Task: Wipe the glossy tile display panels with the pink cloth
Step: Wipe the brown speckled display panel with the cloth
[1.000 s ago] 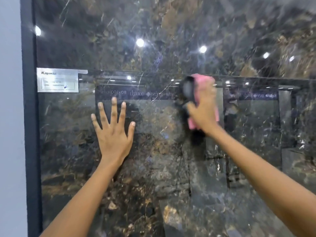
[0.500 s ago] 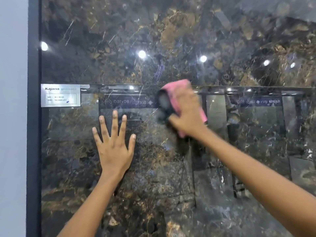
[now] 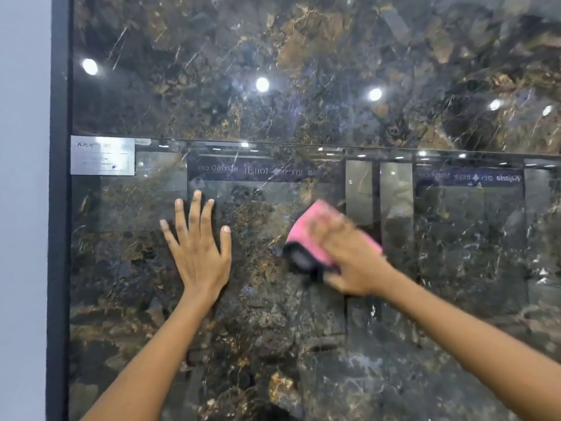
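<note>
On glossy dark marble tile panel (image 3: 303,329) | right hand (image 3: 349,256) fingers clamped on pink cloth (image 3: 309,235), mid-wipe | left hand (image 3: 197,247) fingers spread flat | progress unclear, upper panel (image 3: 303,56) seemingly left

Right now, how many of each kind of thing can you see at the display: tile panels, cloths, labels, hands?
Tile panels: 2, upper panel and lower panel, split by a horizontal seam
Pink cloth: 1, under the right hand
Silver label: 1, at the lower panel's top left corner
Hands: 2, the left hand flat on the lower panel
Total: 6
</note>
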`<state>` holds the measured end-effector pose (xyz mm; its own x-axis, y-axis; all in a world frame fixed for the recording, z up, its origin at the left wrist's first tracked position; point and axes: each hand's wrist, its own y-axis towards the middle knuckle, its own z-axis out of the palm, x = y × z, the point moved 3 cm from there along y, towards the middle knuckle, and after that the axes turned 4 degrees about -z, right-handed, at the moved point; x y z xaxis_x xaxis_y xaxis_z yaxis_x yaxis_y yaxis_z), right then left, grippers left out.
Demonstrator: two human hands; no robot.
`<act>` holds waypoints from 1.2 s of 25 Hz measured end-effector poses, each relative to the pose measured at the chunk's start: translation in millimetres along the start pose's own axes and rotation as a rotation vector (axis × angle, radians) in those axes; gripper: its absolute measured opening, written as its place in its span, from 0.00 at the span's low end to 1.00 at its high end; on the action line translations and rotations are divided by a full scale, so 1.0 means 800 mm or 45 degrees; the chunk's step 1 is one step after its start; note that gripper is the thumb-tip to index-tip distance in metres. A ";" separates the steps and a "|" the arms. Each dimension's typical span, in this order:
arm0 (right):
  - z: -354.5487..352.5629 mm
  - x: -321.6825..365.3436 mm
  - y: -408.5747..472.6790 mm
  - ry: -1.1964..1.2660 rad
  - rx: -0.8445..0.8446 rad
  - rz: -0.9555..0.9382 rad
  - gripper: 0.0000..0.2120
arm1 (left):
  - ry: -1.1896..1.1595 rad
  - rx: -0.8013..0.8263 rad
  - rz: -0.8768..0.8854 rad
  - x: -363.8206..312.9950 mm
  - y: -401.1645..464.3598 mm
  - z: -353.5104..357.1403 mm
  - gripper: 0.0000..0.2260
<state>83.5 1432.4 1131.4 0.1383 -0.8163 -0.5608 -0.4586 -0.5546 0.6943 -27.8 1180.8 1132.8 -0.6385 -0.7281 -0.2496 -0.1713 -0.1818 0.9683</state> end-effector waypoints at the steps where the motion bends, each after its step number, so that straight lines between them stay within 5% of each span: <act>1: 0.011 0.013 -0.015 -0.121 0.085 -0.281 0.41 | -0.029 0.003 -0.012 -0.019 -0.004 0.006 0.25; 3: 0.001 -0.026 -0.025 -0.254 -0.051 -0.332 0.40 | 0.015 0.038 -0.044 -0.053 -0.009 0.023 0.26; 7: -0.077 -0.175 -0.012 -0.073 -0.492 0.716 0.39 | 0.200 0.061 -0.069 -0.057 -0.013 0.040 0.28; 9: -0.098 -0.187 0.019 0.045 -0.604 0.873 0.38 | 0.217 0.060 -0.076 -0.056 -0.016 0.039 0.28; 11: -0.079 -0.133 0.051 0.146 -0.582 0.485 0.34 | 0.222 0.059 -0.078 -0.057 -0.016 0.038 0.28; 14: -0.005 -0.004 0.025 -0.019 -0.030 -0.555 0.35 | 0.233 0.098 -0.095 -0.058 -0.015 0.034 0.28; 15: 0.008 0.004 0.011 -0.113 0.115 -0.727 0.36 | 0.235 0.112 -0.098 -0.057 -0.018 0.033 0.28; 17: -0.002 -0.042 0.005 -0.155 0.028 -0.707 0.35 | 0.243 0.124 -0.101 -0.055 -0.030 0.033 0.28; 21: -0.065 -0.177 -0.005 -0.080 -0.478 0.256 0.37 | 0.249 0.117 -0.129 -0.053 -0.048 0.036 0.27; 23: -0.055 -0.162 -0.024 0.023 -0.507 0.468 0.37 | 0.249 0.106 -0.131 -0.054 -0.047 0.036 0.26; 25: -0.008 -0.073 -0.056 0.056 -0.328 0.155 0.35 | 0.234 0.106 -0.122 -0.054 -0.047 0.035 0.26; 28: 0.056 0.054 -0.120 -0.063 0.142 -0.802 0.33 | 0.220 0.105 -0.113 -0.054 -0.049 0.034 0.26; 30: 0.048 0.026 -0.097 -0.070 0.110 -0.847 0.32 | 0.222 0.095 -0.094 -0.053 -0.047 0.035 0.26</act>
<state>88.1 1464.8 1048.6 0.3720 -0.2944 -0.8803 -0.3601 -0.9199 0.1555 -14.9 1237.1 1106.5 -0.4839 -0.8190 -0.3085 -0.2723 -0.1942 0.9424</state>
